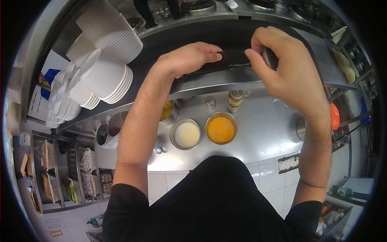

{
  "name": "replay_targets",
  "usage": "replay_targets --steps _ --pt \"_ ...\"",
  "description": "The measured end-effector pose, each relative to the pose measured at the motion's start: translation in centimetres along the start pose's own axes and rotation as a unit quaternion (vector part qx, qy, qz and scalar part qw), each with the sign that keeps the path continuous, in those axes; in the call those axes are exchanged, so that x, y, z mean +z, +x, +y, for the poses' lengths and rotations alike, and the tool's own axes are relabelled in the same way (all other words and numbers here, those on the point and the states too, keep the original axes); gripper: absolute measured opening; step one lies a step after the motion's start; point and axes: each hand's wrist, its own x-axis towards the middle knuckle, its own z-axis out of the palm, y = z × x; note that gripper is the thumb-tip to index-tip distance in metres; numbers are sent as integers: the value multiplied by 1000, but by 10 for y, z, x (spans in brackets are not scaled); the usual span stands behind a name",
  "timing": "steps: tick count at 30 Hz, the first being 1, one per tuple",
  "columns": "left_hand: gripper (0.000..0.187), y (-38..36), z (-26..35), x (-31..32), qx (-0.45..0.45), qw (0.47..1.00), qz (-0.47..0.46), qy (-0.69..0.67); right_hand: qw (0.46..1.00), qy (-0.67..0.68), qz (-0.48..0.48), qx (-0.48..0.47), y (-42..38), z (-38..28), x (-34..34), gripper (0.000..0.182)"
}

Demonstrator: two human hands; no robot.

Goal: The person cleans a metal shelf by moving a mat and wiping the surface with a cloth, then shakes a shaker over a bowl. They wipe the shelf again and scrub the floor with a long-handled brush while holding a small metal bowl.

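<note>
- Nearest us on the steel counter sit two metal bowls, a pale-filled one and an orange-filled one; we'd do well to hold our forearms clear of both.
- Just beyond them stand a small canister and a bottle.
- Over the raised shelf, our right hand curls, thumb and fingers pinching a dark piece; a thin metal strip points leftward from it. A steady, light grip seems best.
- Our left hand has its fingers gathered near the strip; we can't tell whether they pinch anything. Fingertips are safer off any edge.
- Behind lies the black mat.
</note>
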Motion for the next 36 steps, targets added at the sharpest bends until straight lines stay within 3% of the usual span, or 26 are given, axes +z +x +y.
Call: replay_targets --steps 17,23,30,36 --pt "59 -2 0 0 18 1000 4 7 997 -74 4 -15 -3 -9 11 15" --pt "58 -1 0 1 -14 1000 8 7 988 -133 -7 -79 -4 -18 14 13" --pt "57 -7 7 3 -17 1000 0 23 985 -72 -142 -73 26 1 -7 15" --pt "56 -5 2 5 9 1000 4 24 990 -44 -118 -64 34 5 -25 19"
